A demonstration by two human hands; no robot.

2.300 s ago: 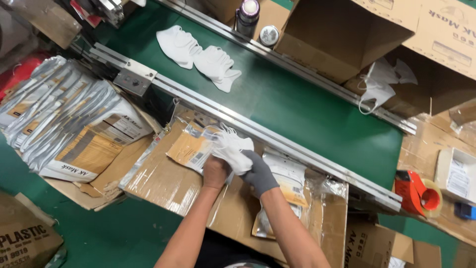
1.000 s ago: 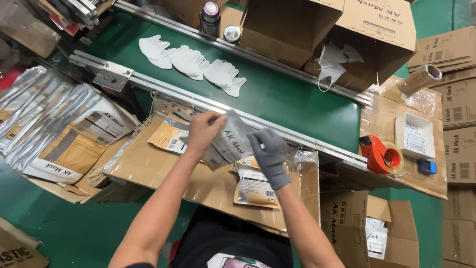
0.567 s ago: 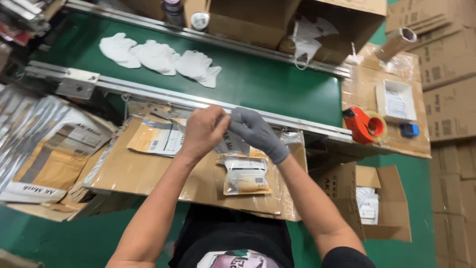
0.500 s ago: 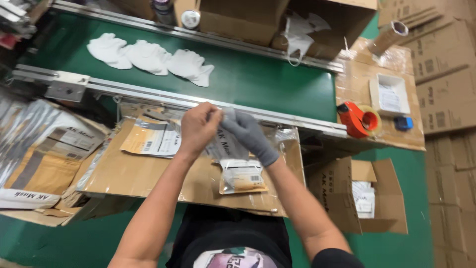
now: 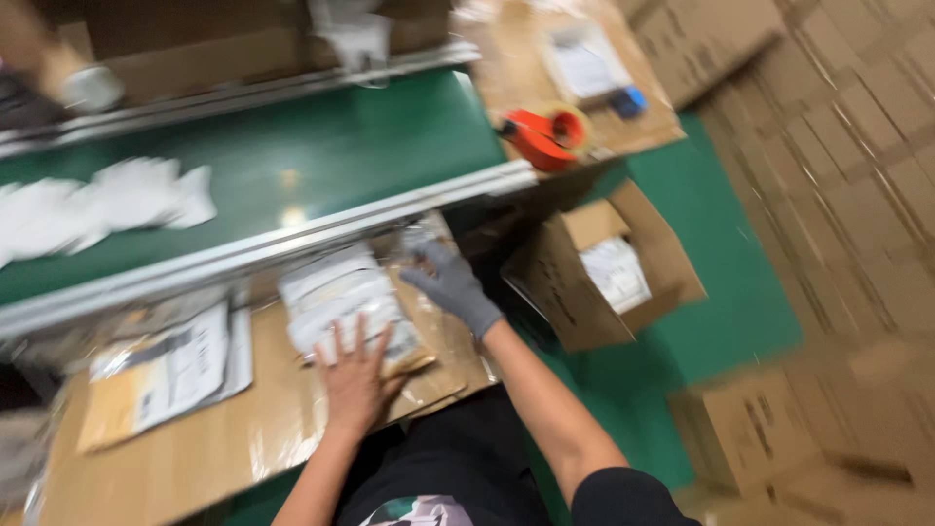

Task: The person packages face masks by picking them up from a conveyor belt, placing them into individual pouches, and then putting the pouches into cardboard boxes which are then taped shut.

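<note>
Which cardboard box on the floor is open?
The open box just right of the gloved right hand, flaps up with a white packet inside. The boxes further right look closed.

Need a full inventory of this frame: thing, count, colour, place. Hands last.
Pouch: one, clear and silvery with white contents, on the cardboard worktop, under the left hand.
Flat pouches: a few, brown and clear, left on the worktop; blurred.
Cardboard worktop: one, brown, near side of the belt.
Conveyor belt: one, green, behind a metal rail.
White pieces: several, on the belt, left; blurred.
Tape dispenser: one, red-orange, past the belt's right end.
Open carton: one, brown, right of the worktop.
Stacked cartons: many, brown, far right.
Left hand: bare, flat on the pouch.
Right hand: grey glove, at the pouch's right edge.
</note>
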